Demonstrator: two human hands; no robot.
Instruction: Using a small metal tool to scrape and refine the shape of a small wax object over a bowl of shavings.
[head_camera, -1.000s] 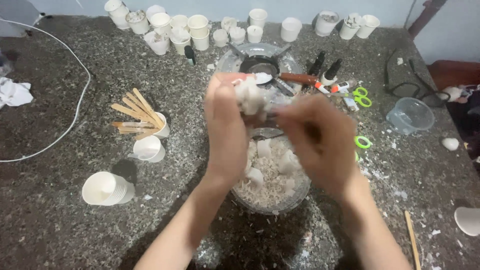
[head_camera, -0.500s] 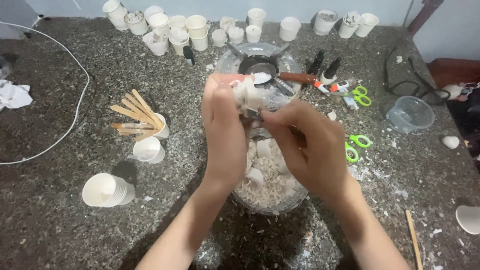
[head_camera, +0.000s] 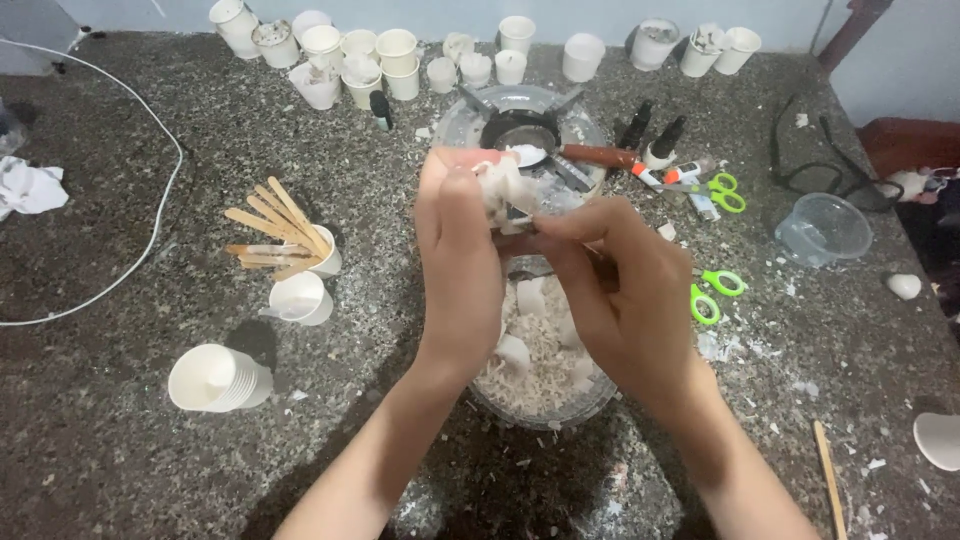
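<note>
2 hands (head_camera: 540, 270) around white wax chunk (head_camera: 503, 192), above bowl (head_camera: 590, 400).

Both hands (head_camera: 540, 270) grip a white lump (head_camera: 503, 192) over a bowl (head_camera: 590, 400).

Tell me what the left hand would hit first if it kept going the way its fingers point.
The left hand points away from the person, holding a white lump. Straight on, it would probably first meet the far clear bowl holding a dark scoop, though depth is unclear.
</note>
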